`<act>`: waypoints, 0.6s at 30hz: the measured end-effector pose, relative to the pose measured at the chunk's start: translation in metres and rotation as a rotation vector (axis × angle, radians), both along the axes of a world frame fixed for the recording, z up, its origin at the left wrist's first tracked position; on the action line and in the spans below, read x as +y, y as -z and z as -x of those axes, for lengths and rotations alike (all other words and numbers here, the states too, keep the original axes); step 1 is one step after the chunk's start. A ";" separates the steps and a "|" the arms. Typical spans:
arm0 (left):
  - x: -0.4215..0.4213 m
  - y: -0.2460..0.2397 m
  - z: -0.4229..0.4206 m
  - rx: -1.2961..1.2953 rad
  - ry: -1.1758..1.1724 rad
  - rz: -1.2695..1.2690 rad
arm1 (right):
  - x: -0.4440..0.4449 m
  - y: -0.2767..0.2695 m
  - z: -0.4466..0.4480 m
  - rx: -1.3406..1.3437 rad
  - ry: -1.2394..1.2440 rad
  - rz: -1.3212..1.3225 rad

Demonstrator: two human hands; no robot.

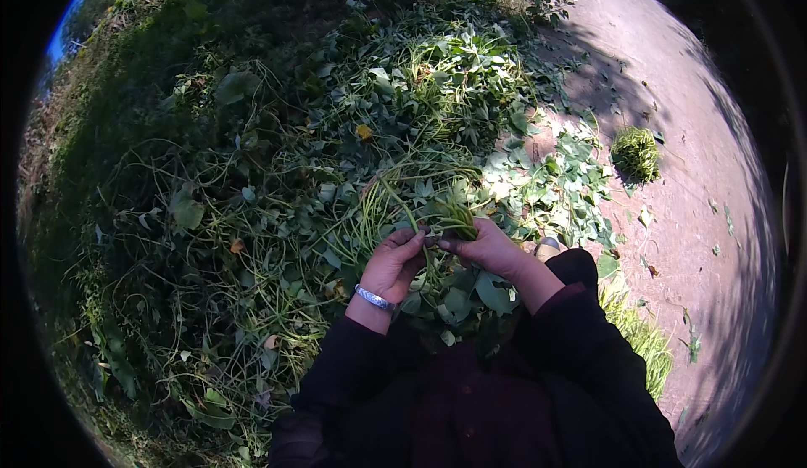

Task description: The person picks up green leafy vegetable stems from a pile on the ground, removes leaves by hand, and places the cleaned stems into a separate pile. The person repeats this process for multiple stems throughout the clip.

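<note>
My left hand (392,266), with a silver bracelet at the wrist, pinches a green vine stem (400,202) between thumb and fingers. In my right hand (495,250) is a small bunch of green leaf stalks (459,223), their ends pointing up and left. The fingertips of both hands meet around the stem, close together in front of my body. Below and around them spreads a thick heap of cut leafy vines (296,216), which look like sweet potato vines. Broad green leaves (495,291) hang just under my hands.
A sunlit mound of vines (466,83) rises farther ahead. On the paved path (687,171) at right lies a bundle of green stalks (635,154). More pale green stalks (637,335) lie beside my right sleeve. A shoe tip (548,248) shows near my right knee.
</note>
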State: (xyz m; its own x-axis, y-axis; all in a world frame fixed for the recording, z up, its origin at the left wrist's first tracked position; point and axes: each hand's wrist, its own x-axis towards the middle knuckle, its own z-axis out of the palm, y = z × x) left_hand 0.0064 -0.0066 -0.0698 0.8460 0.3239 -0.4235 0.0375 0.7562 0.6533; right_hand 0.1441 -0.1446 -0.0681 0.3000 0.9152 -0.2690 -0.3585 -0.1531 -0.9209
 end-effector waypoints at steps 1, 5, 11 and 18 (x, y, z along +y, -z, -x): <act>0.000 -0.001 -0.002 -0.010 -0.010 0.017 | 0.000 0.005 -0.001 -0.014 -0.003 0.003; -0.002 -0.010 -0.002 0.003 -0.011 -0.063 | 0.000 0.004 -0.002 -0.071 -0.054 0.029; -0.004 -0.013 -0.002 0.054 -0.014 -0.238 | 0.001 0.003 0.000 -0.042 -0.095 0.141; -0.019 -0.009 0.001 0.166 0.086 -0.468 | 0.001 0.012 -0.010 0.001 0.190 0.044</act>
